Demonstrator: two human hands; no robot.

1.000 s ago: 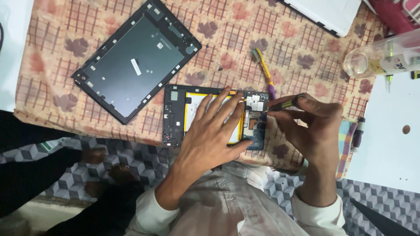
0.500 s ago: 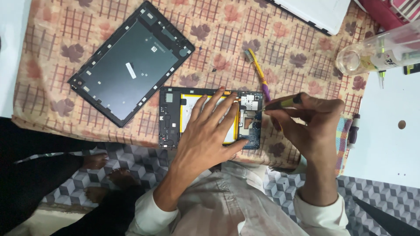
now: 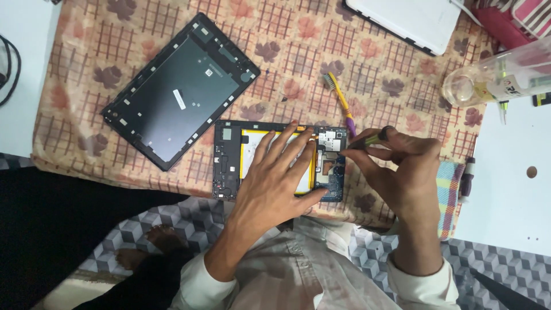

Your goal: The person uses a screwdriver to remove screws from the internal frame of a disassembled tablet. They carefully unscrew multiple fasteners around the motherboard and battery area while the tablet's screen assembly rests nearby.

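Tablet [image 3: 229,161] pinned flat near the cloth edge [image 3: 115,179].

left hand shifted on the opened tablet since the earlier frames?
No. The left hand lies flat on the opened tablet, fingers over the battery as before; only the camera view shifts.

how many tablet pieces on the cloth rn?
2. The opened tablet lies near the cloth's front edge under the left hand, while the right hand holds a screwdriver at its circuit board. The back cover lies apart, up-left. Others may be out of frame.
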